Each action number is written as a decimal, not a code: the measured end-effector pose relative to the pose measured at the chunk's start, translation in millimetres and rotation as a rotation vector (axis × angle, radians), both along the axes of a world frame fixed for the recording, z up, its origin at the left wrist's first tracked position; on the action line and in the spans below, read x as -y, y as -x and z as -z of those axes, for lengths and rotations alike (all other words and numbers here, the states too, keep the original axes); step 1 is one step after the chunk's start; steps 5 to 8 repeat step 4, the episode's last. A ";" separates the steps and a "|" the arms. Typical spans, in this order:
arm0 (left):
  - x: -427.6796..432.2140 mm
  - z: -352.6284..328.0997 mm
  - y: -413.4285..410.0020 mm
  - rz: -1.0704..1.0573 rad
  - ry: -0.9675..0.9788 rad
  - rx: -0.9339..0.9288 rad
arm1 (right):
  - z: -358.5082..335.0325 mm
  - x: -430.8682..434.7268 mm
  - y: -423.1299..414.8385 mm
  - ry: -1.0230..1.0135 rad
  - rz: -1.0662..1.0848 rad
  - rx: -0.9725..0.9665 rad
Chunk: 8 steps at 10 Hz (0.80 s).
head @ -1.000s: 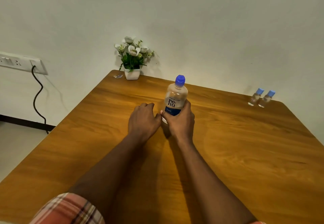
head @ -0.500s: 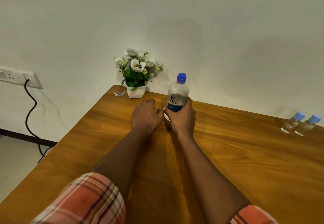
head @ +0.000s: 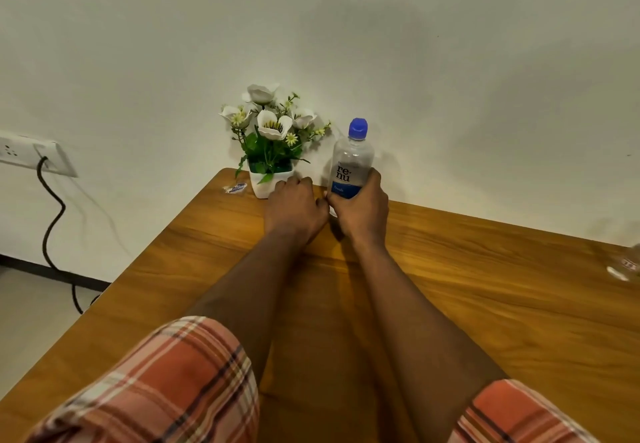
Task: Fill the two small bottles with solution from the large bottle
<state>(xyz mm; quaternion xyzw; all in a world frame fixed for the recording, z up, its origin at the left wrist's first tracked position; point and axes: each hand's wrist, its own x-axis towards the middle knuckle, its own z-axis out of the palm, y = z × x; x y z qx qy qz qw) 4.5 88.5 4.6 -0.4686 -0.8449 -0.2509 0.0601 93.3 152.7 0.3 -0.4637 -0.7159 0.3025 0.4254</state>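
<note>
The large clear bottle (head: pixel 351 162) with a blue cap and a "renu" label stands upright near the far edge of the wooden table (head: pixel 502 304). My right hand (head: pixel 360 210) grips its lower part from the near side. My left hand (head: pixel 294 208) rests on the table just left of the bottle, fingers curled under, holding nothing. Of the two small bottles only a sliver of one (head: pixel 628 266) shows at the right edge of the frame.
A white pot of artificial flowers (head: pixel 270 151) stands at the table's far left corner, just beyond my left hand. A small wrapper (head: pixel 235 188) lies beside it. A wall socket with a black cable (head: pixel 48 162) is on the left wall.
The view has swung left and tilted up, so the small bottles slid almost out of frame at the right. My hands and the large bottle now lie closer to the flower pot.
</note>
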 end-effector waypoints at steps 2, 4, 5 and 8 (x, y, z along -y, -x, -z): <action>0.4 4.1 -5.5 0.006 -0.010 -0.002 | 2.1 0.4 -2.3 0.007 -0.022 -0.011; 13.0 9.1 -28.5 -0.012 0.007 0.033 | 2.9 11.7 -28.6 0.078 0.003 0.031; 13.0 9.1 -28.5 -0.012 0.007 0.033 | 2.9 11.7 -28.6 0.078 0.003 0.031; 13.0 9.1 -28.5 -0.012 0.007 0.033 | 2.9 11.7 -28.6 0.078 0.003 0.031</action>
